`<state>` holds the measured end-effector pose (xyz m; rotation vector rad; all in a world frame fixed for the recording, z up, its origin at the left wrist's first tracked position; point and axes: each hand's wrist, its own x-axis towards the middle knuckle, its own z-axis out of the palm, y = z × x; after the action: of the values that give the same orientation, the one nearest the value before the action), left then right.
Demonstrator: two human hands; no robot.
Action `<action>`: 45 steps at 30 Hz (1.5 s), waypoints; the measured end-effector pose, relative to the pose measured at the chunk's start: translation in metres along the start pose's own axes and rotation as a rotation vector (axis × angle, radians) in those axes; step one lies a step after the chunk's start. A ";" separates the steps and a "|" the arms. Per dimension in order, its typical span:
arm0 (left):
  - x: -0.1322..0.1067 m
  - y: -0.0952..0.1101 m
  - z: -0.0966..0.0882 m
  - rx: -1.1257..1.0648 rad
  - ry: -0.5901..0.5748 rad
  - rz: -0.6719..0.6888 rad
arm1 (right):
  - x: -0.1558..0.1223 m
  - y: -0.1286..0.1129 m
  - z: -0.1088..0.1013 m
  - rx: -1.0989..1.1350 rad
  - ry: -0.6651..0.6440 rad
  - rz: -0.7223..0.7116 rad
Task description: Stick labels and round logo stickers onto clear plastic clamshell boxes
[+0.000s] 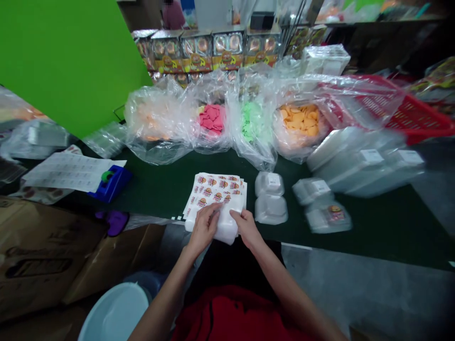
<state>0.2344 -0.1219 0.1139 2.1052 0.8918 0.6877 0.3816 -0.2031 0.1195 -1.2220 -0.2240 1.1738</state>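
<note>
fingers (pixel 245 219) of right hand (pixel 249 229) pinched on right side of white burger-printed paper sheets (pixel 213 186), at the near edge of the dark green counter (pixel 152 196). left hand (pixel 204 225) on the sheets; its grip can't be made out. judged: light pressure, flat stack should limit creasing.

Sticker sheets (pixel 210 189) left of clamshells (pixel 271 209)

A blue tape dispenser (pixel 113 184) stands near the table's (pixel 377 227) front edge, a red basket (pixel 421 116) near its back-right corner.
</note>
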 end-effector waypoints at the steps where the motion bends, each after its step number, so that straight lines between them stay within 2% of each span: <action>1: 0.009 0.000 0.000 -0.025 0.014 -0.008 | 0.006 -0.001 0.002 0.000 -0.003 -0.004; 5: 0.038 -0.002 0.002 -0.097 0.027 -0.009 | 0.017 -0.006 0.004 -0.009 -0.041 -0.002; 8: 0.050 -0.005 0.006 -0.114 0.035 -0.037 | 0.019 -0.007 0.004 -0.018 -0.052 -0.006; 14: 0.059 -0.012 0.017 -0.242 0.078 -0.081 | 0.025 -0.004 -0.006 -0.118 -0.089 -0.039; 18: 0.061 -0.009 0.020 -0.268 0.113 -0.075 | 0.026 -0.006 -0.010 -0.170 -0.118 -0.061; 21: 0.061 -0.003 0.019 -0.203 0.089 -0.083 | 0.027 -0.007 -0.008 -0.160 -0.089 -0.029; 26: 0.062 0.000 0.020 -0.178 0.084 -0.138 | 0.035 0.001 -0.004 -0.141 0.043 -0.037; 28: 0.066 -0.003 0.020 -0.272 0.143 -0.212 | 0.041 0.006 -0.002 -0.138 0.080 -0.053; 32: 0.082 -0.017 0.017 -0.557 0.367 -0.433 | 0.058 0.008 0.005 -0.134 0.126 -0.103; 34: 0.087 -0.023 0.016 -0.658 0.457 -0.461 | 0.064 0.001 0.009 -0.152 0.137 -0.150; 38: 0.080 -0.020 0.015 -0.674 0.549 -0.413 | 0.049 -0.024 0.013 -0.342 0.171 -0.407; 41: 0.060 0.002 0.015 -0.470 0.581 -0.300 | 0.018 -0.039 0.012 -0.486 0.166 -0.575; 43: 0.044 0.021 0.018 -0.285 0.571 -0.135 | -0.002 -0.043 0.011 -0.451 0.092 -0.520; 45: 0.028 0.038 0.024 -0.124 0.520 0.047 | -0.015 -0.042 0.010 -0.294 -0.003 -0.367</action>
<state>0.2823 -0.1285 0.1350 1.8687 1.0406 1.3174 0.3921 -0.2035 0.1637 -1.3640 -0.6131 0.8414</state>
